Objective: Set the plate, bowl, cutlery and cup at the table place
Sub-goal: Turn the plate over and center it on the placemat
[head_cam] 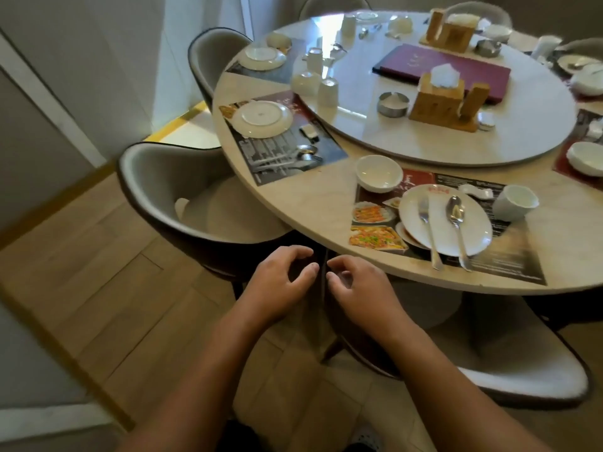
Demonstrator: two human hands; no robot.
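Left grip (277,282) and right grip (362,288) hang loosely curled and empty off the table's (326,203) near edge; the plate (478,230) looks slick and brittle, so I'd lift it by its rim.

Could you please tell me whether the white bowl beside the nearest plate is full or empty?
Empty: the bowl stands mouth up, and its bare white inside shows with nothing in it.

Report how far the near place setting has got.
Done: plate, bowl and cup are at the near mat. In hand: nothing; left hand and right hand hang empty below the table edge. Left, probably: fork and spoon lie on the plate and may need moving beside it.
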